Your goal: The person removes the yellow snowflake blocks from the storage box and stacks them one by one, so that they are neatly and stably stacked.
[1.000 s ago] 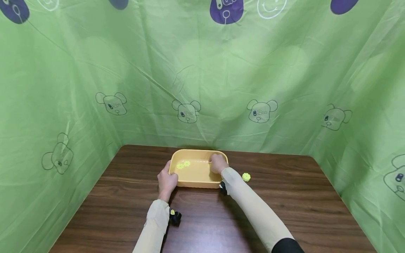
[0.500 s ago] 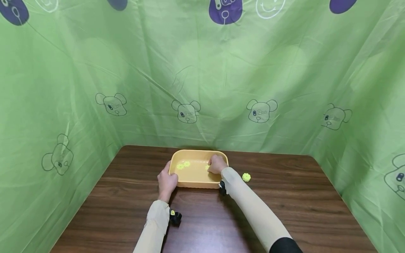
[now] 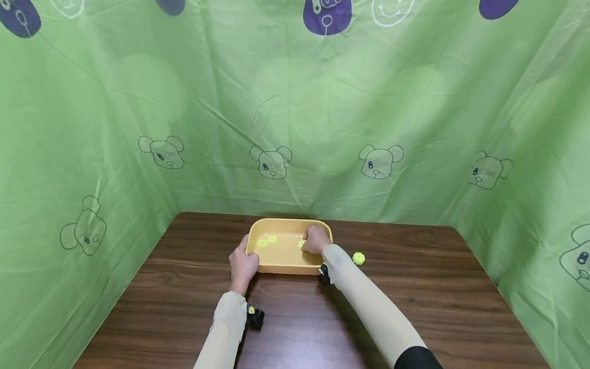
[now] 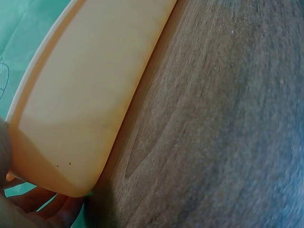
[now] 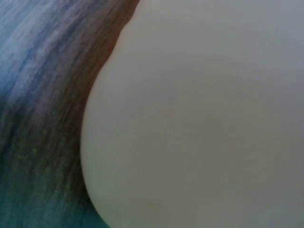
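A shallow yellow plastic tray (image 3: 286,269) with rounded corners sits toward the back of the table. My left hand (image 3: 244,261) grips its left end, thumb at the rim and fingers along the outer wall, as the left wrist view also shows at the tray wall (image 4: 80,95). Inside the right end, my right hand (image 3: 316,240) is low over the tray floor, fingers bent down and pinching a small yellow flower-shaped piece (image 3: 301,244), partly hidden by the fingers. Two more flower-shaped pieces (image 3: 267,241) lie together toward the tray's left. Only the tray's outer wall (image 5: 190,142) fills the right wrist view.
Another yellow flower-shaped piece (image 3: 358,258) lies on the dark wooden table (image 3: 415,277), right of the tray and beside the right sleeve (image 3: 364,302). A green curtain (image 3: 322,195) with bear drawings stands behind the table and along both sides.
My right hand has shifted slightly left inside the tray, and the flower-shaped piece at its fingertips has come into view. The left hand and tray stay in place.
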`<state>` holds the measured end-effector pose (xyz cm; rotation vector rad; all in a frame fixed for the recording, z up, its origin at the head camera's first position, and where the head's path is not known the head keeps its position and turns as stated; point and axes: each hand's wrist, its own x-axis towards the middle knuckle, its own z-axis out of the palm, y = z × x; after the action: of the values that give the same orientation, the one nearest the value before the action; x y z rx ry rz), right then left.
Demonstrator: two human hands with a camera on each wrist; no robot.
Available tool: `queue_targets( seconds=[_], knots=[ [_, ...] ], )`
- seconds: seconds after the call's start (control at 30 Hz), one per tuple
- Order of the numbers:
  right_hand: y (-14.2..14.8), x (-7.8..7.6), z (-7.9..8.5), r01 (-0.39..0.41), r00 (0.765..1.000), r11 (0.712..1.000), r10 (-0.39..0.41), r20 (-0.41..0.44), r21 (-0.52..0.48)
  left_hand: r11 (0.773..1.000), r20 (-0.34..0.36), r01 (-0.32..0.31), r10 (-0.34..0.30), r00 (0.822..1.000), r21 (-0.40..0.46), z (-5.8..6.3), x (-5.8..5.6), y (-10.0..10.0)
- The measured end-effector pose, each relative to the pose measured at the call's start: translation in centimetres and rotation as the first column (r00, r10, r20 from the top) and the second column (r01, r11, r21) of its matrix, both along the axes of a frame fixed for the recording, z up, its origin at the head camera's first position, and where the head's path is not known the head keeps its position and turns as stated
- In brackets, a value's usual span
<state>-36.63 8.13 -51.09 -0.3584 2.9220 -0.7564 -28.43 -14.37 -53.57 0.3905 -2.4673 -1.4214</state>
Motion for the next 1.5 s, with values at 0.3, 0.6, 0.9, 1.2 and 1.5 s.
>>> queue_targets(
  seconds=[0.3,0.6,0.9,1.2,1.5],
  knots=[
    [-0.1,0.4,0.0,-0.053,0.998,0.998,0.051,-0.042,-0.045,1.0,0.0,0.003,-0.003,1.0,-0.009,0.0,-0.1,-0.2],
    [1.8,0.7,2.0,-0.01,0.999,0.947,0.022,0.034,-0.322,1.0,0.008,0.002,-0.002,1.0,-0.015,-0.1,-0.2,0.0],
    [7.4,1.2,6.2,0.005,1.0,0.908,0.007,0.029,-0.42,1.0,0.003,0.001,-0.001,1.0,-0.023,-0.1,-0.4,-0.1],
    [13.3,1.4,8.7,0.029,1.0,0.935,-0.024,0.02,-0.354,1.0,0.0,-0.004,0.004,1.0,-0.026,0.0,-0.5,-0.2],
    [17.2,1.8,4.7,-0.002,0.97,0.96,0.07,0.232,-0.28,1.0,0.019,0.008,-0.008,1.0,-0.007,0.0,-0.5,-0.1]
  ],
)
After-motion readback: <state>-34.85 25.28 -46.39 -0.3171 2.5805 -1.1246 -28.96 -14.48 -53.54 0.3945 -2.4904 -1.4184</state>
